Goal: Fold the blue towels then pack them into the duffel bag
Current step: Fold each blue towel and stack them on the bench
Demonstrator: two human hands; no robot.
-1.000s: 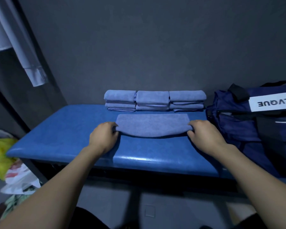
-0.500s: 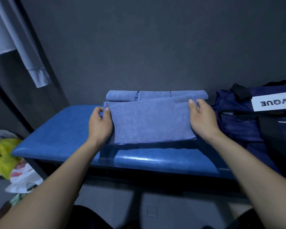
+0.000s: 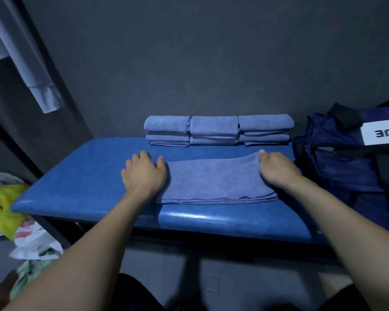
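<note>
So a half-folded blue towel [image 3: 213, 178] is laid flat on the blue padded desk [image 3: 94, 176], near the front edge, with its doubled layers showing along the near side. The left hand [image 3: 144, 176] is spread open and flat at the towel's left end, nothing gripped, just the palm side pressed down at the edge. The right hand [image 3: 276, 169] is at the far right corner, and the corner looks to be pinched in a closed grip, though the fingertips are mostly hidden behind the knuckles so that's a bit of a guess. That corner is raised slightly off the desk.

Three stacks of folded towels [image 3: 218, 130] are lined up at the back against the wall, and the navy duffel bag [image 3: 337, 162] is parked just beside the towel on the right. Nothing can be seen packed in it from here.

For this step: the raised corner should be lined up with the layer below before it's let go, then the surface should be smoothed outward from the middle so no air or creases get trapped. The left end is best kept pinned while that's done. The next fold should be matched to the width of the stacked ones so everything sits evenly in the bag.
</note>
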